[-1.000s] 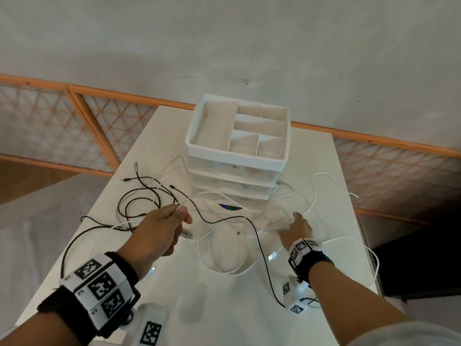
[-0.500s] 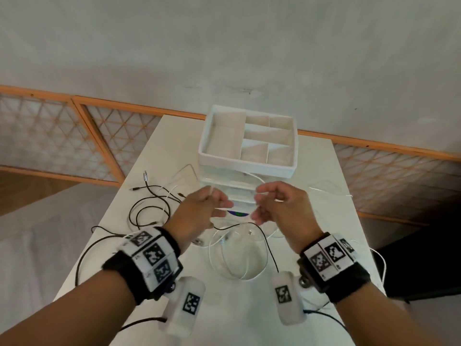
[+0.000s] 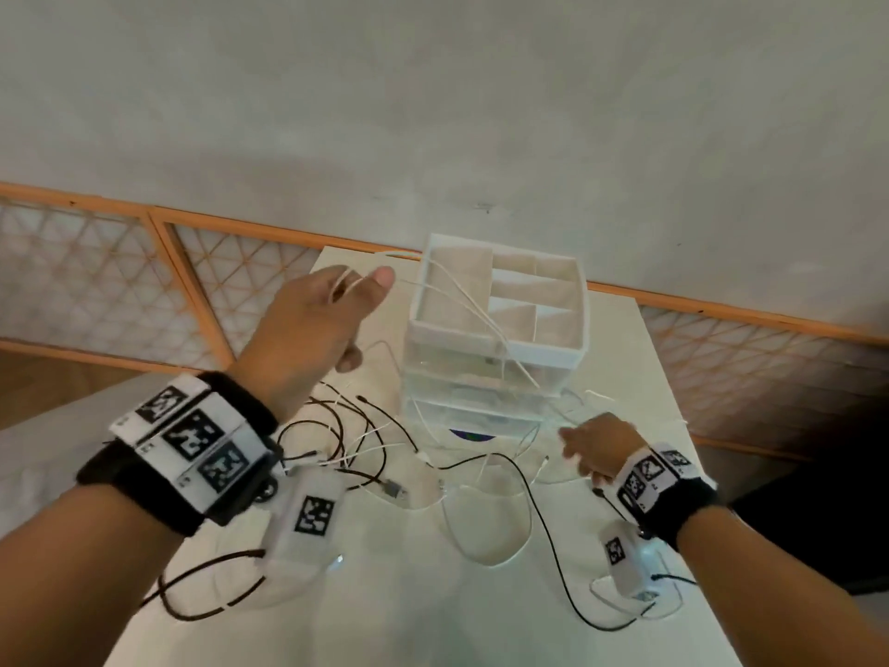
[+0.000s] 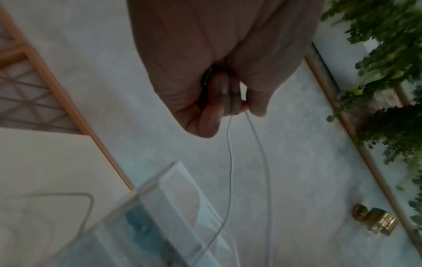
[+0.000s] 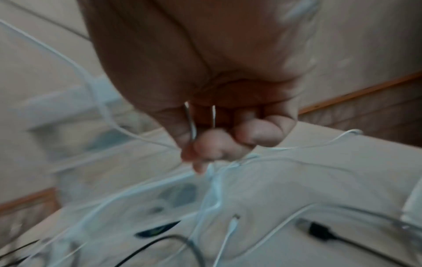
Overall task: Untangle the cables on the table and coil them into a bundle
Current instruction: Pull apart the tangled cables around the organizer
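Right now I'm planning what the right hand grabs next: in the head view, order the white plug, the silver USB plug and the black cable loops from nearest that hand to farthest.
1. White plug, just left of the right hand.
2. Silver USB plug, mid-table.
3. Black cable loops, far left.

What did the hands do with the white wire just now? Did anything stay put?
The left hand rose up and away to the left, pulling the white cable taut across the drawer organizer. The right hand dropped back to the table on the right, its grip on the same cable. Half a second ago both hands were together in the middle. The organizer and black cables stayed put.
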A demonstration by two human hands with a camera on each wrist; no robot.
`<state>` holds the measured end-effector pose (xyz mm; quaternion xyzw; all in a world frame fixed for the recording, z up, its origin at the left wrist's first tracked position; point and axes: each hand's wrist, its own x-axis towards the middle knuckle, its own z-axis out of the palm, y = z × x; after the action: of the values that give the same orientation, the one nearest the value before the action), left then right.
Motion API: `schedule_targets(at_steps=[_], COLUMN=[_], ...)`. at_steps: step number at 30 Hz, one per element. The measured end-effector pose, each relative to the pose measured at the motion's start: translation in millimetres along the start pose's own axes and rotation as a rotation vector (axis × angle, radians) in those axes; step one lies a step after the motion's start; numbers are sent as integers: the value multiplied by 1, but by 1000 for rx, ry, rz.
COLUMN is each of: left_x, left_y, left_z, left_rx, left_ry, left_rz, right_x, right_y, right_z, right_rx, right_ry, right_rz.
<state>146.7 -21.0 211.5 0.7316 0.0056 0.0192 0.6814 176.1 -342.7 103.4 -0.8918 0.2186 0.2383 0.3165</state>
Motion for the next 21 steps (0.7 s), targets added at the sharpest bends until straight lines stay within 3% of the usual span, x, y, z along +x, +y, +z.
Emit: schedule_targets(at_steps=[2, 6, 8, 11, 14, 19, 21], left_x=[2, 5, 6, 7, 9, 13, 12], left_y=[-13, -61, -78, -87, -83, -69, -61], left_z=[-9, -4, -2, 0, -1, -3, 0], left_rx=[185, 561, 621, 467, 378, 362, 401], left_ry=[15, -71, -102, -146, -201, -173, -162], left_rz=[-49, -333, -413, -496, -474, -262, -164], right_x=[7, -13, -30, -37, -14, 11, -6], right_y=[-5, -60, -76, -81, -66, 9, 10], right_z=[-27, -94, -108, -113, -108, -78, -62], right_rx=[381, 839, 833, 749, 683, -110, -108], right_ry=[134, 474, 637, 805, 798, 422, 454], right_rz=[32, -389, -545, -699, -716, -225, -274])
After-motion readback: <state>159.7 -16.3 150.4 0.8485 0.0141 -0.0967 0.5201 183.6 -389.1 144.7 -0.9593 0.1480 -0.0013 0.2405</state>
